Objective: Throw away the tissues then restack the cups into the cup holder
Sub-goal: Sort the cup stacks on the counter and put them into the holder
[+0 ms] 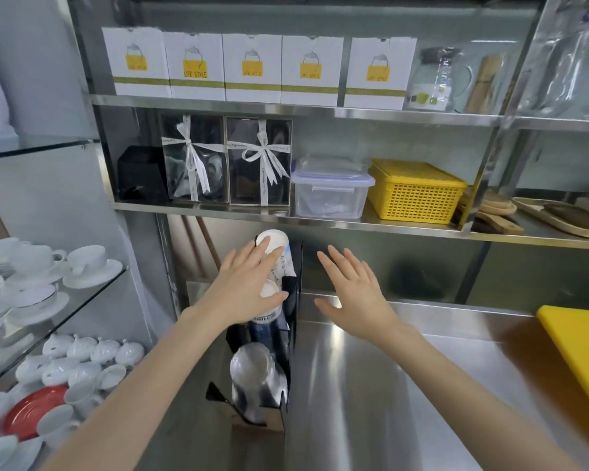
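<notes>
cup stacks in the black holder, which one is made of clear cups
The clear cup stack in the holder slot nearest the camera. The two stacks farther back are white paper cups, under the left hand.

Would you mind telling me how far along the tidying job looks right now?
No tissues show on the steel counter. Cup stacks already stand in the black cup holder. The left hand rests on them; the right hand hovers open, empty. Little seems left.
</notes>
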The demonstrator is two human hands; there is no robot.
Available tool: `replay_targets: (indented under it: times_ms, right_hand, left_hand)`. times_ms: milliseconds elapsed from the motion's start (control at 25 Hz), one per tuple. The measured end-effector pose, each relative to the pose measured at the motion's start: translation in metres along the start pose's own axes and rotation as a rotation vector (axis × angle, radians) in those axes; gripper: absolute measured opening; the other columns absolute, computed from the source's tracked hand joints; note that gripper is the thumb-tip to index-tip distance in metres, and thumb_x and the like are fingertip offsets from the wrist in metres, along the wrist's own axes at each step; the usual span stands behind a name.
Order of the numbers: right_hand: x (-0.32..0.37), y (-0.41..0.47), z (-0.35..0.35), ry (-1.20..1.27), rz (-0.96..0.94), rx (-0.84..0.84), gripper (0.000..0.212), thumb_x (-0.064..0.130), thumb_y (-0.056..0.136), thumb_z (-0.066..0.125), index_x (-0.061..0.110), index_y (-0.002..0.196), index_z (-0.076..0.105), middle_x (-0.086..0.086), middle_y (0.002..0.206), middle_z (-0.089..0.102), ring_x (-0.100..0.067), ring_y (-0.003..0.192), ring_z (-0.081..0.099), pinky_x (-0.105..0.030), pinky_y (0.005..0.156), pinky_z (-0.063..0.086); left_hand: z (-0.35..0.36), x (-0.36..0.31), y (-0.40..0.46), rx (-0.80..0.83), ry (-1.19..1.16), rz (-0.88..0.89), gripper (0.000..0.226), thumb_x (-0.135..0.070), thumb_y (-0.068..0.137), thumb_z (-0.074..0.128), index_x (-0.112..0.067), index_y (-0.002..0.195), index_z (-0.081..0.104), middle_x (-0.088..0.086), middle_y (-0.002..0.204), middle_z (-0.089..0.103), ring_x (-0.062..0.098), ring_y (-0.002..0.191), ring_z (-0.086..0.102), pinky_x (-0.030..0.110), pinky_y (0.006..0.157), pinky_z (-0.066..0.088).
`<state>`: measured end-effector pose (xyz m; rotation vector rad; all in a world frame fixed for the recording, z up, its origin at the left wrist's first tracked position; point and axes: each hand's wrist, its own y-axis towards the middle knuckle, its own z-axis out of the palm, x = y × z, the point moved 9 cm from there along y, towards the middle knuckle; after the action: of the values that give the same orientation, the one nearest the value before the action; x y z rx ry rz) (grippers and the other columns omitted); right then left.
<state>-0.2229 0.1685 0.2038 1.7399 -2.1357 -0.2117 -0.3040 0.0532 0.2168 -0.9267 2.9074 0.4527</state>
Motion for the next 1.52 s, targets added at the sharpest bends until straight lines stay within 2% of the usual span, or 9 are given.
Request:
replay_targets:
  times_ms: [280,720,1080,1200,1320,1440,1520]
  right_hand:
    - [-0.012,-0.087,-0.021,-0.042,0.047,-0.005,0.072,0.042,0.087,0.049,0.026,0.143,0.006,0.0,0.157,0.002,-0.023,0.143,-0.008,-0.041,0.115,-0.005]
    - [-0.067,-0.222,-0.022,-0.045,0.196,0.126,0.069,0.042,0.089,0.046,0.028,0.143,0.005,0.001,0.157,-0.003,-0.022,0.143,-0.011,-0.04,0.115,-0.007]
    - [-0.118,-0.302,0.017,-0.003,0.251,0.271,0.073,0.048,0.087,0.045,0.028,0.143,0.003,0.003,0.156,-0.002,-0.019,0.143,-0.006,-0.038,0.116,-0.003]
    - [-0.132,-0.316,0.03,0.039,0.243,0.311,0.075,0.05,0.086,0.047,0.029,0.143,0.004,0.003,0.156,-0.002,-0.018,0.143,-0.005,-0.037,0.115,-0.002]
    - [-0.144,-0.325,0.042,0.07,0.224,0.345,0.078,0.05,0.085,0.05,0.029,0.143,0.003,0.003,0.156,-0.002,-0.017,0.144,-0.003,-0.035,0.116,0.0]
    - [-0.148,-0.327,0.053,0.16,0.207,0.353,0.079,0.046,0.084,0.054,0.027,0.143,0.006,0.001,0.156,0.003,-0.016,0.143,0.005,-0.033,0.117,0.008]
    - [-0.15,-0.328,0.061,0.263,0.224,0.356,0.079,0.041,0.083,0.058,0.028,0.143,0.009,0.001,0.156,0.008,-0.015,0.142,0.011,-0.03,0.116,0.014]
  left_hand:
    - [0.014,-0.064,-0.061,0.048,0.016,0.088,0.083,-0.054,0.083,0.046,-0.029,0.142,-0.007,0.003,0.155,-0.013,0.02,0.142,-0.014,0.042,0.114,-0.008]
    - [0.073,-0.162,-0.116,0.094,-0.059,0.208,0.082,-0.054,0.083,0.046,-0.029,0.142,-0.005,0.001,0.155,-0.012,0.019,0.142,-0.013,0.038,0.113,-0.01]
    - [0.16,-0.223,-0.152,0.294,-0.212,0.164,0.09,-0.056,0.08,0.05,-0.029,0.141,-0.01,-0.001,0.155,-0.012,0.016,0.142,-0.012,0.036,0.114,-0.007]
    - [0.193,-0.239,-0.162,0.367,-0.287,0.125,0.095,-0.058,0.077,0.053,-0.028,0.142,-0.01,-0.002,0.156,-0.009,0.015,0.143,-0.007,0.037,0.117,-0.001]
    - [0.218,-0.25,-0.165,0.401,-0.408,0.075,0.094,-0.055,0.076,0.057,-0.028,0.142,-0.004,-0.007,0.156,0.001,0.012,0.143,0.006,0.04,0.117,0.012]
    - [0.244,-0.256,-0.165,0.432,-0.517,-0.006,0.094,-0.054,0.074,0.06,-0.031,0.142,0.0,-0.01,0.155,0.008,0.013,0.141,0.018,0.042,0.114,0.021]
    - [0.26,-0.258,-0.167,0.455,-0.572,-0.054,0.094,-0.052,0.073,0.063,-0.033,0.142,0.001,-0.01,0.155,0.012,0.013,0.139,0.022,0.039,0.113,0.025]
